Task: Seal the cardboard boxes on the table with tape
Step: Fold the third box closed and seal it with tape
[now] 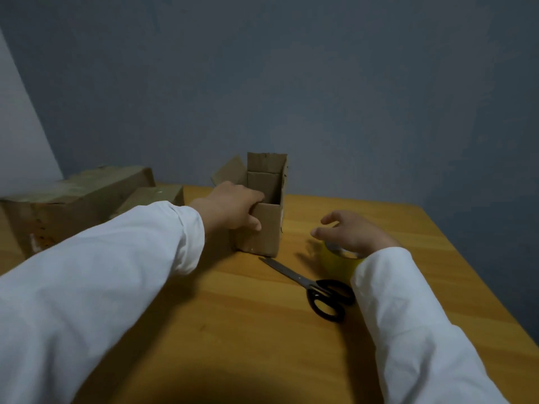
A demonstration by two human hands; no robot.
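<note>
Left hand (233, 208) grips open cardboard box (267, 228), contents unseen; right hand (350, 231), fingers spread, hovers over tape roll (335, 258); scissors (315, 287) nearer.

We have a wooden table (262, 330) with an orange-brown grain, set against a grey wall. On it, near the middle, stands a small open box (267, 225) with its flaps up. To its left lie two closed boxes: a big one (67, 205) at the far left edge and a smaller one (151, 196) just beside it. In front of the open box lie black-handled scissors (315, 287), blades closed. Right of them sits a yellowish tape roll (335, 259), partly hidden.
</note>
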